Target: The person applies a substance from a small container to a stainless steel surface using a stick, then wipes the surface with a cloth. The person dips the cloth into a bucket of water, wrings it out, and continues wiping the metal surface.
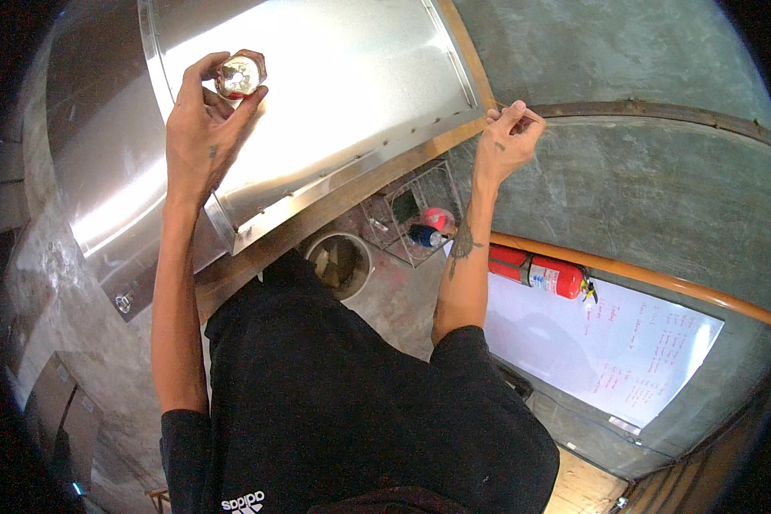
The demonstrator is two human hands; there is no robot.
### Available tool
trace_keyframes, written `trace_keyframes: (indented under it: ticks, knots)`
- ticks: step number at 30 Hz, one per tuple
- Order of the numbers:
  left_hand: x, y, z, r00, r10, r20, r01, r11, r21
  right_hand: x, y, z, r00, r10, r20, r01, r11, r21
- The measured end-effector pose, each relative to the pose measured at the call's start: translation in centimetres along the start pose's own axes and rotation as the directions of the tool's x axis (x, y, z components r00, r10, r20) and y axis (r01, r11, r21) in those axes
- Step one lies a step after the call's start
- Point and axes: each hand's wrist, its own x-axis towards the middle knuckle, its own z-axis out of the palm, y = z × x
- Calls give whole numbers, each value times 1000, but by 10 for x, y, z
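Note:
Over the shiny metal sheet tabletop [317, 103], my left hand [199, 128] is closed round a small round object [239, 75]. Its end face is pale and glossy, with a reddish edge near my thumb; its exact kind does not show. My right hand [501, 147] is raised off the table's right edge, thumb and fingers pinched together. A thin yellowish strand [499, 104] sticks out by those fingertips. Whether it runs across to the round object cannot be seen against the glare.
A wooden edge strip [317, 195] borders the table. Below it stand a white bucket [367, 257] with scraps inside and a wire basket [452, 184] holding pink and blue items. A red fire extinguisher [557, 276], a whiteboard [565, 343] and an orange pipe [660, 289] line the right wall.

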Motion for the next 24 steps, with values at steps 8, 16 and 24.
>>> trace_keyframes:
  ticks: [8,16,24]
  knots:
    - [0,-1,-2,998,-69,11,68,997,26,-81,-107,37,958,-12,288,-140,855,500]
    - [2,4,-6,999,49,-25,-48,998,35,-125,-167,94,882,-294,369,75,859,506]
    - [1,7,-9,1000,6,-10,-5,1000,14,-128,-173,112,847,-373,379,154,853,498]
